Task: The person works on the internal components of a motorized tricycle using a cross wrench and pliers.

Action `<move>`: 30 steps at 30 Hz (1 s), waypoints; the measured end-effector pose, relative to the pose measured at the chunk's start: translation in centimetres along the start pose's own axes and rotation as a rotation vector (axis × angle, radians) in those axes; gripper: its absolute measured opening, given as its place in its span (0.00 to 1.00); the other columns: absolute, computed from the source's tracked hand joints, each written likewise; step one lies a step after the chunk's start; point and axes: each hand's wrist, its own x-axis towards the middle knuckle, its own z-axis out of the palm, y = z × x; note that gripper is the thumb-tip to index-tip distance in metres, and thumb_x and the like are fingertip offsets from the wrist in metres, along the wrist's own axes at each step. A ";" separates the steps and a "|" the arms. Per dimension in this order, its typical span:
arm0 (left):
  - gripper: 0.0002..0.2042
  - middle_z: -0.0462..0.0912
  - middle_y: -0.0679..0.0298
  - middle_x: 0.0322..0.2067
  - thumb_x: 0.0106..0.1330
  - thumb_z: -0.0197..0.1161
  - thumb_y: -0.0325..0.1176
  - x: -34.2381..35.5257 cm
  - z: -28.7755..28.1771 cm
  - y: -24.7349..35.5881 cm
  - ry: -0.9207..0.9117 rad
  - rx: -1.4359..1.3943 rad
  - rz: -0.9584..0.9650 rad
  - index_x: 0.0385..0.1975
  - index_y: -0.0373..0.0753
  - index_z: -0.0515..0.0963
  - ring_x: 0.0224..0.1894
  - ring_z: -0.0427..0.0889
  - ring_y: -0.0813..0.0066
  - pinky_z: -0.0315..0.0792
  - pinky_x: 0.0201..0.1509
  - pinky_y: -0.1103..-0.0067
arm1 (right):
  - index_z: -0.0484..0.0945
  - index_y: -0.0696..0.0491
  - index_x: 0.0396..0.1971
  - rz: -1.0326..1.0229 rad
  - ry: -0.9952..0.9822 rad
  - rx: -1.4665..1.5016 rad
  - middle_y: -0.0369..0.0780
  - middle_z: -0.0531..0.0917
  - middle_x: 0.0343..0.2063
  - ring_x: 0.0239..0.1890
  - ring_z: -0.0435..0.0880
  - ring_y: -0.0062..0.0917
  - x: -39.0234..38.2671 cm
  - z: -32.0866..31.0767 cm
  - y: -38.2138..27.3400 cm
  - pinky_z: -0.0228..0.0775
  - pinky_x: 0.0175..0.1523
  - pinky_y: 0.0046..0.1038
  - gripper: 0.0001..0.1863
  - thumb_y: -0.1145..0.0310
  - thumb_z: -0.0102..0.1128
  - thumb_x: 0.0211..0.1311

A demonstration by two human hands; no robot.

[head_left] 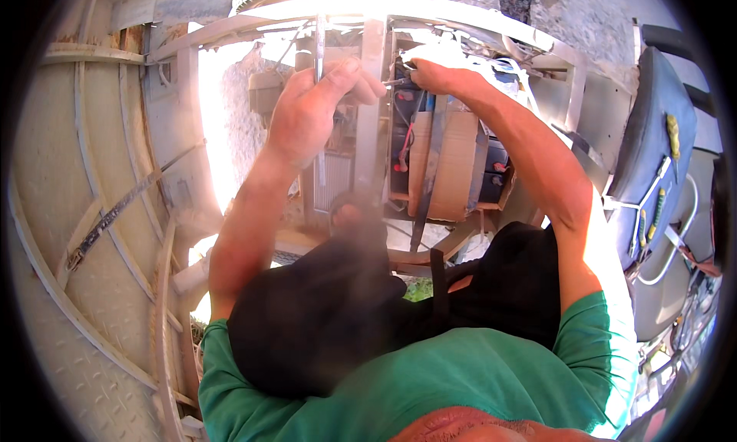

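Reference for all positions: the centre of my head view. At 11 o'clock I observe the left hand (302, 123), its thumb and fingers closed around a slender silver metal rod (320, 50). The rod stands upright, projecting above and below the grip. At 1 o'clock the right hand (433, 77) reaches to the top of the battery bay; a thin dark piece (395, 82) extends from its fingertips toward the left hand. Glare obscures those fingers, so I cannot tell whether they grasp it.

Below the right hand, black block-shaped batteries with red fittings (402, 119) flank a folded brown cardboard sheet (458, 162). A pale metal frame post (371, 96) stands between the left hand and the bay. At 9 o'clock is a ribbed tan metal panel (57, 173); near 2 to 3 o'clock, a dark blue padded seat (641, 119).
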 end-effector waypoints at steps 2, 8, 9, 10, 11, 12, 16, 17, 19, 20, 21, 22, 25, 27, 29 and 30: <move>0.23 0.85 0.57 0.39 0.76 0.47 0.44 0.2 -0.1 0.4 -0.069 0.047 0.017 0.29 0.30 0.81 0.44 0.80 0.68 0.71 0.55 0.71 | 0.81 0.51 0.45 -0.063 -0.003 -0.026 0.45 0.86 0.38 0.40 0.85 0.37 0.6 0.0 0.2 0.77 0.45 0.36 0.14 0.63 0.51 0.65; 0.24 0.84 0.55 0.40 0.77 0.41 0.43 0.3 0.6 1.2 -0.129 0.082 0.034 0.28 0.31 0.78 0.46 0.78 0.67 0.66 0.60 0.70 | 0.83 0.52 0.41 -0.180 -0.003 -0.099 0.43 0.86 0.36 0.38 0.84 0.33 1.2 0.3 0.6 0.76 0.43 0.33 0.13 0.66 0.51 0.65; 0.25 0.84 0.55 0.40 0.78 0.41 0.43 0.3 0.5 1.1 -0.144 0.103 0.041 0.28 0.31 0.78 0.47 0.78 0.67 0.66 0.61 0.70 | 0.83 0.52 0.41 -0.194 -0.001 -0.112 0.43 0.86 0.36 0.37 0.84 0.33 1.2 0.4 0.6 0.76 0.43 0.33 0.13 0.66 0.51 0.64; 0.25 0.84 0.55 0.40 0.78 0.40 0.43 0.2 0.5 0.9 -0.159 0.124 0.047 0.28 0.31 0.78 0.47 0.78 0.67 0.66 0.61 0.70 | 0.83 0.52 0.40 -0.205 0.006 -0.125 0.43 0.86 0.36 0.37 0.84 0.32 1.3 0.4 0.7 0.76 0.43 0.32 0.12 0.67 0.51 0.64; 0.26 0.84 0.55 0.39 0.79 0.40 0.44 0.0 0.5 0.8 -0.174 0.145 0.053 0.28 0.31 0.78 0.47 0.77 0.67 0.65 0.62 0.70 | 0.83 0.52 0.39 -0.215 0.018 -0.138 0.42 0.87 0.35 0.37 0.84 0.31 1.3 0.5 0.7 0.76 0.42 0.32 0.12 0.67 0.51 0.64; 0.26 0.84 0.56 0.38 0.78 0.42 0.46 -0.1 0.7 0.8 -0.170 0.134 0.054 0.26 0.31 0.78 0.46 0.78 0.67 0.66 0.61 0.71 | 0.83 0.52 0.39 -0.228 0.031 -0.153 0.42 0.87 0.35 0.36 0.84 0.31 1.3 0.6 0.9 0.76 0.42 0.31 0.12 0.68 0.50 0.64; 0.27 0.83 0.56 0.38 0.79 0.41 0.47 -0.4 1.2 0.7 -0.208 0.138 0.058 0.27 0.31 0.78 0.48 0.78 0.66 0.65 0.62 0.70 | 0.84 0.53 0.36 -0.272 0.113 -0.219 0.41 0.87 0.34 0.35 0.84 0.28 1.6 0.4 1.3 0.76 0.41 0.30 0.12 0.70 0.50 0.63; 0.27 0.83 0.56 0.39 0.80 0.39 0.45 -0.4 1.3 0.7 -0.233 0.151 0.061 0.28 0.31 0.78 0.49 0.77 0.65 0.64 0.63 0.69 | 0.84 0.53 0.36 -0.278 0.136 -0.235 0.40 0.87 0.34 0.35 0.84 0.27 1.7 0.3 1.4 0.76 0.41 0.29 0.12 0.70 0.50 0.63; 0.27 0.83 0.56 0.40 0.80 0.39 0.45 -0.4 2.0 0.8 -0.235 0.135 0.066 0.29 0.31 0.78 0.49 0.77 0.65 0.64 0.63 0.69 | 0.85 0.53 0.35 -0.299 0.174 -0.260 0.40 0.87 0.33 0.34 0.84 0.26 1.6 0.1 1.8 0.76 0.40 0.28 0.12 0.71 0.50 0.63; 0.26 0.83 0.55 0.40 0.80 0.39 0.45 -0.4 2.5 1.0 -0.238 0.127 0.069 0.29 0.31 0.78 0.50 0.77 0.65 0.65 0.63 0.68 | 0.85 0.53 0.34 -0.306 0.186 -0.271 0.40 0.87 0.33 0.33 0.84 0.26 1.5 0.0 2.0 0.76 0.40 0.28 0.12 0.71 0.50 0.63; 0.26 0.82 0.55 0.40 0.80 0.39 0.45 -0.4 2.9 0.9 -0.241 0.095 0.055 0.29 0.31 0.78 0.50 0.77 0.65 0.65 0.63 0.68 | 0.85 0.53 0.34 -0.325 0.202 -0.293 0.40 0.87 0.34 0.34 0.84 0.26 1.3 -0.2 2.2 0.76 0.41 0.28 0.12 0.71 0.50 0.63; 0.26 0.82 0.55 0.40 0.80 0.39 0.44 -0.5 3.5 0.8 -0.246 0.062 0.041 0.30 0.30 0.78 0.50 0.77 0.65 0.65 0.62 0.68 | 0.84 0.53 0.35 -0.281 0.176 -0.256 0.41 0.86 0.35 0.36 0.84 0.30 1.0 -0.4 2.5 0.76 0.43 0.31 0.12 0.72 0.50 0.62; 0.25 0.82 0.54 0.41 0.79 0.41 0.44 -1.5 3.9 0.6 -0.219 0.055 0.023 0.30 0.30 0.78 0.50 0.77 0.64 0.65 0.62 0.69 | 0.82 0.53 0.37 -0.213 0.104 -0.205 0.45 0.84 0.37 0.39 0.83 0.40 1.6 0.0 1.6 0.76 0.46 0.40 0.11 0.73 0.52 0.58; 0.24 0.82 0.54 0.41 0.78 0.42 0.43 -1.7 3.6 0.5 -0.202 0.073 0.024 0.30 0.30 0.78 0.50 0.77 0.65 0.65 0.61 0.70 | 0.81 0.52 0.38 -0.238 0.101 -0.363 0.45 0.84 0.39 0.41 0.83 0.41 1.9 -0.1 1.1 0.76 0.47 0.41 0.12 0.73 0.51 0.58; 0.22 0.82 0.55 0.41 0.78 0.43 0.42 -1.3 3.6 0.4 -0.206 0.084 0.032 0.31 0.30 0.78 0.50 0.76 0.65 0.65 0.61 0.70 | 0.79 0.50 0.39 -0.205 0.049 -0.584 0.42 0.83 0.41 0.42 0.82 0.37 1.6 -0.9 1.0 0.75 0.49 0.37 0.11 0.69 0.47 0.62; 0.22 0.82 0.55 0.41 0.78 0.44 0.42 -0.9 3.6 0.7 -0.219 0.134 0.036 0.32 0.30 0.78 0.49 0.77 0.66 0.65 0.61 0.71 | 0.79 0.49 0.39 -0.162 0.023 -0.542 0.42 0.83 0.40 0.43 0.82 0.36 1.1 -1.5 1.0 0.75 0.50 0.36 0.11 0.68 0.46 0.63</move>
